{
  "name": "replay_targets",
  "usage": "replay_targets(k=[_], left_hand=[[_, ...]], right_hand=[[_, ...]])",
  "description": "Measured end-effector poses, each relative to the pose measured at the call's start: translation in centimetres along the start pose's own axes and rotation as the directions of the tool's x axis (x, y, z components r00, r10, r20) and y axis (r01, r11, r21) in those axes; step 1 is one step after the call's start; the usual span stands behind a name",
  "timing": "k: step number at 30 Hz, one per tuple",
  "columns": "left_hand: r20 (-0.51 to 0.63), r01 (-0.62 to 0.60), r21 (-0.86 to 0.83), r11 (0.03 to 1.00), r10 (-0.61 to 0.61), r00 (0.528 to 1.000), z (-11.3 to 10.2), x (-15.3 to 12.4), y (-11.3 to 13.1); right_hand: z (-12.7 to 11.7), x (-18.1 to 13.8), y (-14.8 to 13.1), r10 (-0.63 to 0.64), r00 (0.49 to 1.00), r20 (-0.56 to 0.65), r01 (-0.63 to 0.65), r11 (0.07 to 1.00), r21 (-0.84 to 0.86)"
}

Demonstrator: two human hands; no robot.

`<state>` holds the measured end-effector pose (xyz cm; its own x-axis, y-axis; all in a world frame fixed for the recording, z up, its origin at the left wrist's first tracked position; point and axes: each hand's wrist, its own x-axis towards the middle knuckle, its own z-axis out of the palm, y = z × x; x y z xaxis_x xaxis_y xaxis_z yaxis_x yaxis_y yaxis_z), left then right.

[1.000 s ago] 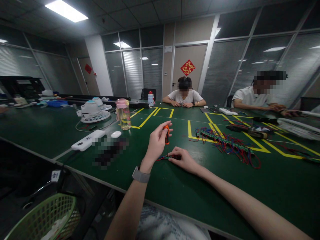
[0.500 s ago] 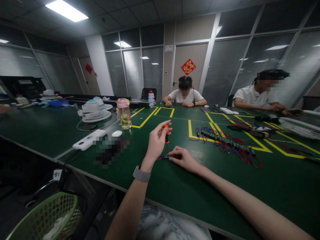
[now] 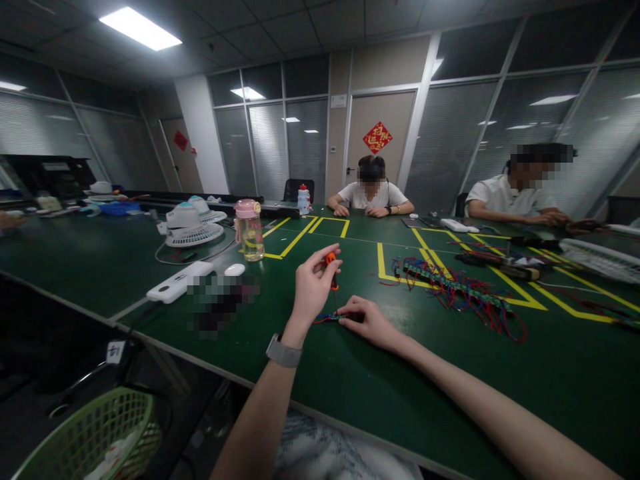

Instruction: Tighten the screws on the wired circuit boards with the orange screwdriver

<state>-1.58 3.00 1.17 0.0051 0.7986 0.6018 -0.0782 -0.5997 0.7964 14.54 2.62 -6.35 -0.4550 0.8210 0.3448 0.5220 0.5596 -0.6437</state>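
My left hand (image 3: 314, 280) is closed round the orange and black handle of a screwdriver (image 3: 331, 259). The screwdriver stands nearly upright, its thin shaft pointing down at a small green circuit board (image 3: 334, 317) on the table. Thumb and fingers of my right hand (image 3: 367, 320) pinch the board's right end and keep it against the green tabletop. Red and blue wires (image 3: 321, 319) come out of the board's left side. Exactly where the tip meets the board is too small to make out.
Right of my hands lies a long row of circuit boards with red and blue wires (image 3: 450, 285). A pink-lidded bottle (image 3: 250, 233), a white power strip (image 3: 180, 281) and white fans (image 3: 193, 230) stand left. Two people sit across the green table (image 3: 320, 393). A green basket (image 3: 135, 407) is below.
The fingers of my left hand have shifted slightly round the screwdriver handle. My right hand stays at the board. The whole view has moved a little.
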Motion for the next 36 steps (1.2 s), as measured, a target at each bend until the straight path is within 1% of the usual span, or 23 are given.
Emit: replay_targets(k=[3,5,7,10,12,13,16,18,20,22,24,26,28,30,32,34,36], left_hand=[[-0.064,-0.102,0.187,0.977,0.115,0.991,-0.23,-0.04,0.24],[-0.049,-0.138,0.246,0.960,0.154,0.987,-0.28,-0.03,0.31],[-0.008,-0.134,0.194,0.972,0.138,0.990,-0.22,0.01,0.25],[0.071,-0.044,0.009,0.999,0.043,0.997,-0.07,0.05,0.04],[0.087,-0.003,-0.036,0.999,0.006,0.996,-0.08,0.02,0.00],[0.072,-0.016,-0.006,1.000,0.017,0.997,-0.12,-0.01,0.04],[0.021,-0.119,0.183,0.976,0.118,0.993,-0.29,-0.08,0.29],[0.025,-0.154,0.247,0.957,0.153,0.988,-0.30,-0.08,0.41],[0.065,-0.134,0.171,0.976,0.125,0.990,-0.19,-0.06,0.39],[0.113,-0.069,0.044,0.997,0.063,0.992,-0.05,-0.04,0.27],[0.112,-0.016,-0.009,1.000,0.017,0.994,0.02,-0.04,0.16],[0.056,-0.029,0.044,0.999,0.027,0.998,-0.03,-0.04,0.12],[0.015,-0.084,0.149,0.985,0.083,0.996,-0.14,-0.02,0.14],[0.025,-0.126,0.211,0.969,0.124,0.992,-0.20,-0.02,0.13],[0.073,-0.119,0.168,0.979,0.108,0.991,-0.15,-0.05,0.05],[0.112,-0.080,0.089,0.993,0.070,0.991,-0.07,-0.11,-0.06],[0.109,-0.074,0.083,0.994,0.065,0.992,-0.01,-0.19,-0.13]], right_hand=[[0.04,0.02,0.06,0.001,1.000,-0.002,-0.001,1.000,-0.009],[0.04,0.02,0.10,0.001,1.000,-0.006,-0.001,1.000,-0.014],[0.04,0.01,0.16,0.000,1.000,-0.006,0.000,1.000,-0.009],[0.02,-0.01,0.20,0.000,1.000,-0.003,0.000,1.000,0.003],[0.01,-0.03,0.14,0.002,1.000,-0.004,-0.002,1.000,0.004],[0.00,-0.03,0.10,0.003,1.000,-0.006,-0.003,1.000,0.003],[-0.03,-0.03,-0.06,0.007,1.000,-0.008,-0.007,1.000,-0.005],[-0.06,-0.03,-0.12,0.009,1.000,-0.007,-0.009,1.000,-0.009],[-0.10,-0.04,-0.16,0.009,1.000,-0.005,-0.009,1.000,-0.012],[-0.15,-0.05,-0.19,0.007,1.000,-0.005,-0.007,1.000,-0.015],[-0.18,-0.06,-0.23,0.005,1.000,-0.006,-0.005,1.000,-0.019],[-0.20,-0.08,-0.25,0.007,1.000,-0.006,-0.007,1.000,-0.026],[-0.18,-0.08,-0.23,0.007,1.000,-0.009,-0.008,0.999,-0.034],[-0.16,-0.09,-0.18,0.001,1.000,-0.015,-0.001,0.999,-0.040],[-0.14,-0.09,-0.15,-0.004,1.000,-0.019,0.003,0.999,-0.042],[-0.14,-0.08,-0.16,0.000,1.000,-0.019,-0.001,0.999,-0.045],[-0.15,-0.07,-0.23,0.007,1.000,-0.014,-0.007,0.999,-0.045]])
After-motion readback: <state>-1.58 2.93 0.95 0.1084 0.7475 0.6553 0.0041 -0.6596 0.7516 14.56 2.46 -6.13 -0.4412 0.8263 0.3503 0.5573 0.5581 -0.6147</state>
